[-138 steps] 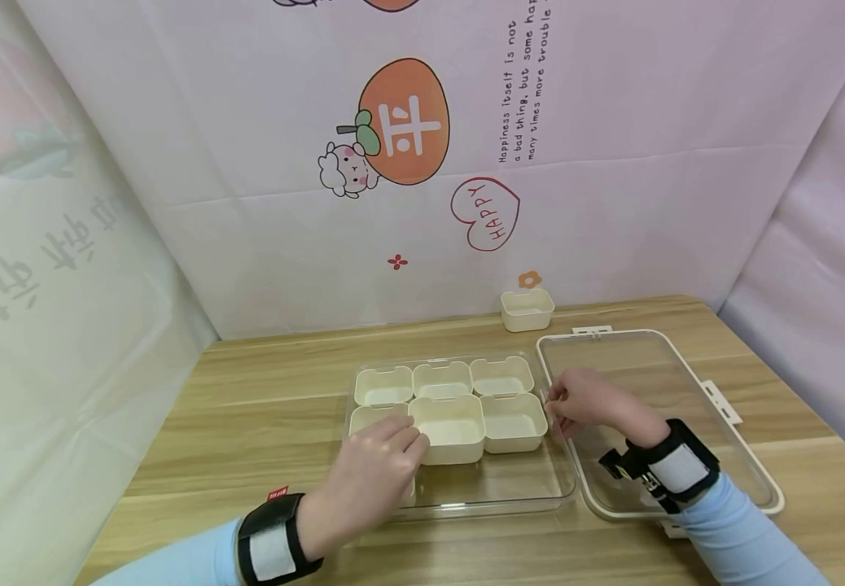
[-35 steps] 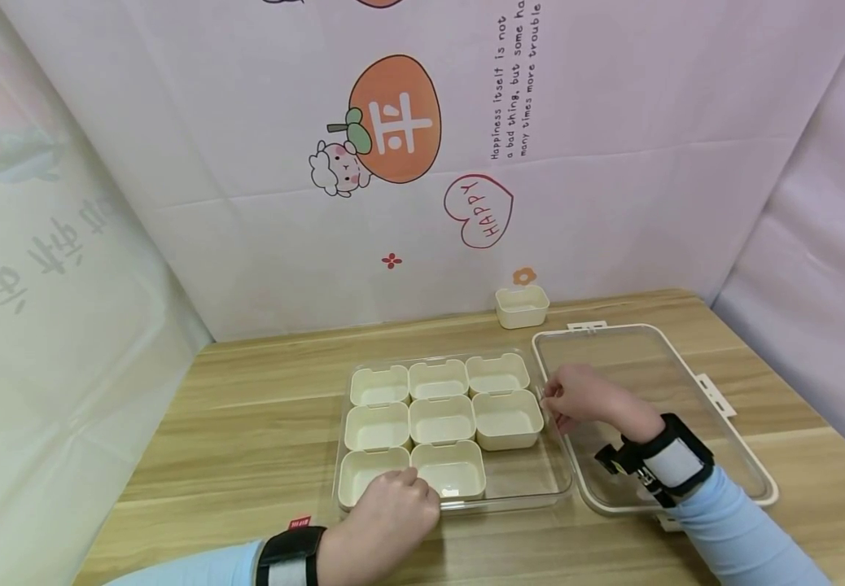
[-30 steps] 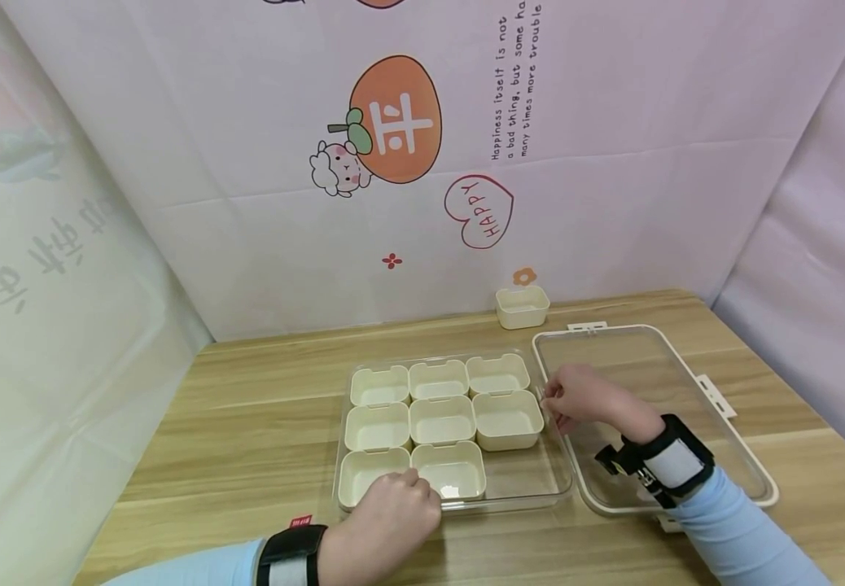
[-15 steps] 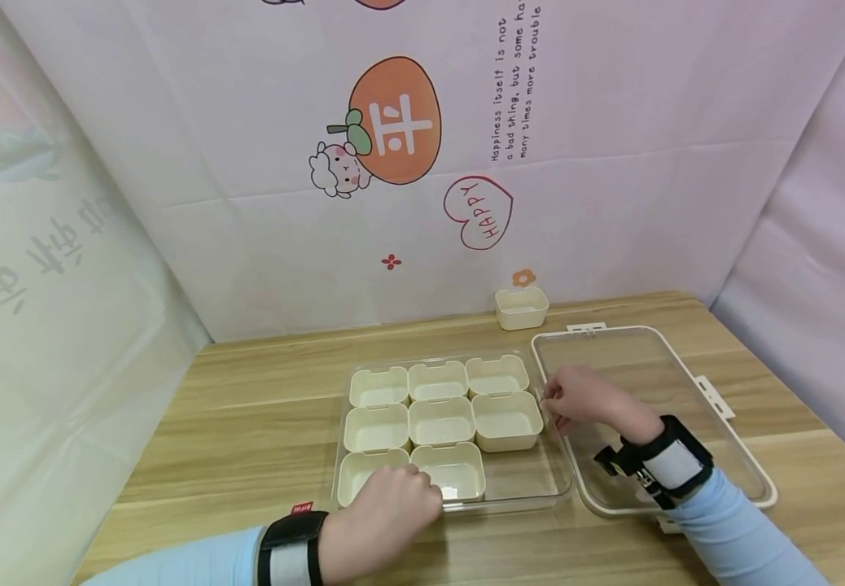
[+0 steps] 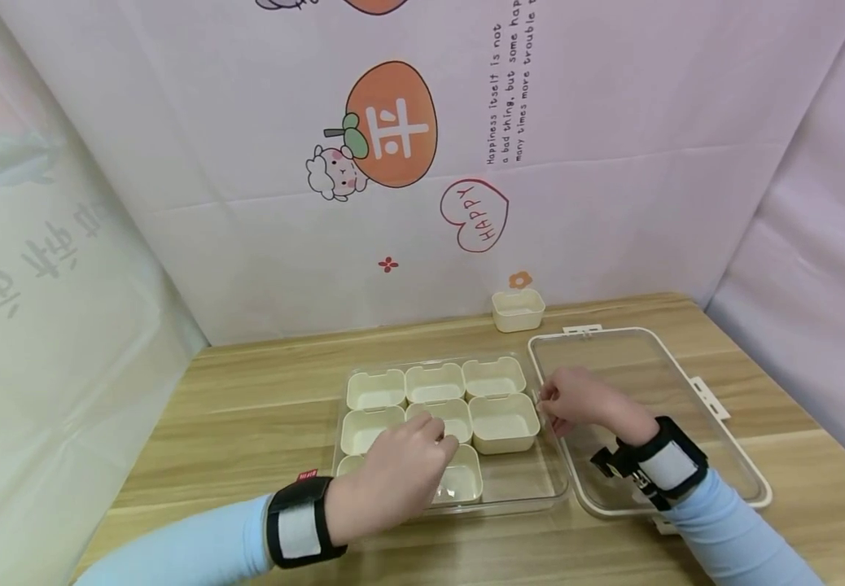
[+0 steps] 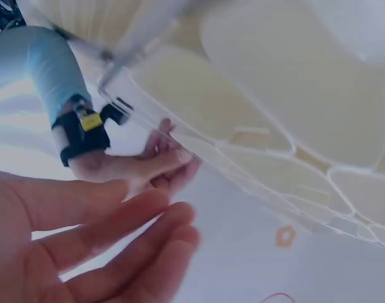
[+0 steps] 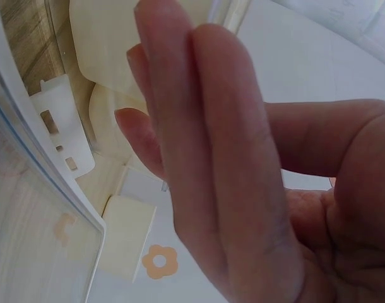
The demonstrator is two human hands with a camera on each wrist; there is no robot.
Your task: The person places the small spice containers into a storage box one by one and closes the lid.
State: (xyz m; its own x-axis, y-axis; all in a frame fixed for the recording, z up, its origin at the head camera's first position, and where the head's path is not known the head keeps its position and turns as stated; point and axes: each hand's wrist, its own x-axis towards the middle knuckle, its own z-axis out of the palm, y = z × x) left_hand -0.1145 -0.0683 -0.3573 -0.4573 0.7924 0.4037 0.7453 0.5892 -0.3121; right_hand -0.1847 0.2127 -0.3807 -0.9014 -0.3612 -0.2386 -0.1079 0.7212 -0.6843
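Observation:
Several cream bins (image 5: 376, 391) stand in rows inside a clear plastic box (image 5: 518, 482). One bin (image 5: 505, 423), at the right of the middle row, looks taller than its neighbours. My left hand (image 5: 396, 476) hovers over the front and middle rows, hiding part of the front bins. In the left wrist view its fingers (image 6: 161, 233) are loosely bent with nothing between them. At the box's right side, my right hand (image 5: 576, 397) pinches the rim between thumb and fingers. The right wrist view shows that hand's fingers (image 7: 211, 151) close up, hiding the contact itself.
A clear lid (image 5: 657, 407) with a white frame and side clips lies right of the box, under my right forearm. Another cream bin (image 5: 518, 312) stands at the back by the printed cloth (image 5: 247, 268). The wooden table (image 5: 247, 423) extends to the left.
The taller-looking bin went from the middle row's centre to its right, and the front row shows another bin. Lately my left hand left the front bin, rising forward. My right hand stayed put.

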